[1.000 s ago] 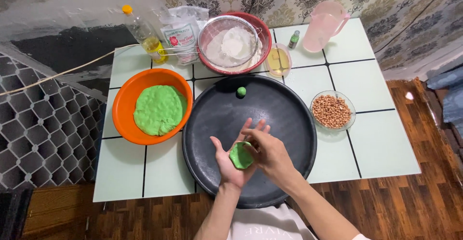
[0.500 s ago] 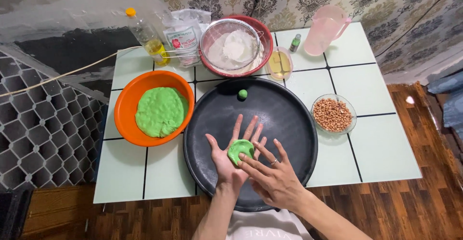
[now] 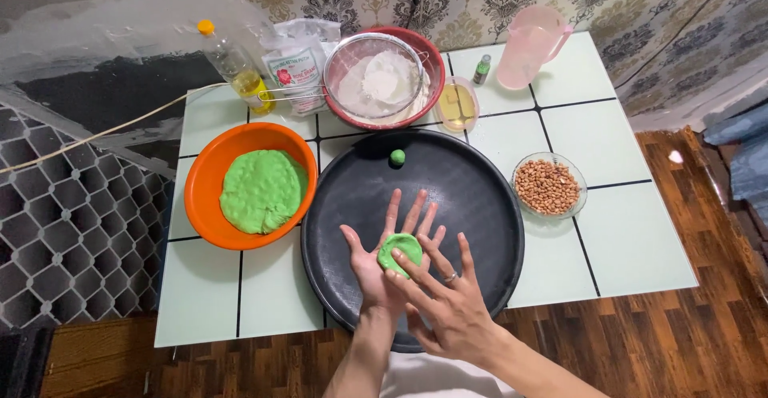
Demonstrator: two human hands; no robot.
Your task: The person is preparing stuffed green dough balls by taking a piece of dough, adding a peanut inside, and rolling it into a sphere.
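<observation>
So I've got a flattened disc of green dough (image 3: 400, 249) sitting in my open left hand (image 3: 382, 256), palm up over the big black tray (image 3: 472, 198). My right hand (image 3: 445, 300) is spread flat too, fingertips pressing the near edge of the disc, so neither hand is gripping anything. Looks like I'm at the flatten-it-into-a-patty stage; I'd guess the next bit wants an even, gentle press so it thins out without tearing.

One little green ball (image 3: 398, 157) sits at the far side of the tray. The rest of the dough is in the orange bowl (image 3: 204, 182) on the left, peanuts in a glass dish (image 3: 547, 187) on the right. It's all on a pale tiled table (image 3: 632, 238), with a wood floor below and patterned wallpaper at the far end.
</observation>
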